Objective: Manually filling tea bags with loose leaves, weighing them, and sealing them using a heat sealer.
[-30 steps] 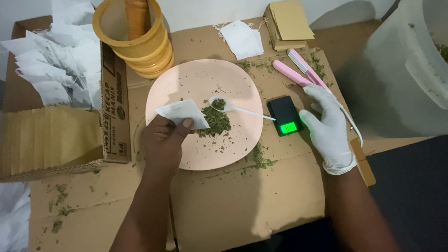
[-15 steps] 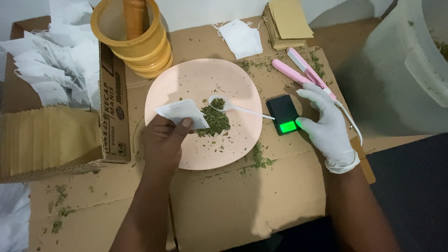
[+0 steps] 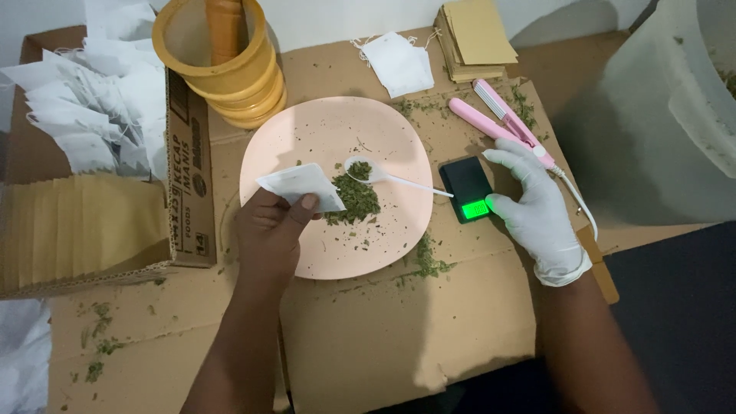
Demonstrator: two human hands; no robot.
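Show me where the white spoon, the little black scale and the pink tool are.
white spoon (image 3: 366,173): head view, on its bowl, heaped with green flakes.
black scale (image 3: 464,184): head view, on the dark weighing top.
pink tool (image 3: 491,123): head view, on the middle of its lower arm.

You are working on flat brown cardboard (image 3: 383,337) spread out like a table. On it sit a pink plate (image 3: 337,130), a small black scale (image 3: 464,184), a pink sealer (image 3: 502,126), a yellow mortar (image 3: 230,84) and a white tea bag (image 3: 399,65). Green leaf crumbs (image 3: 425,261) lie scattered on it too.
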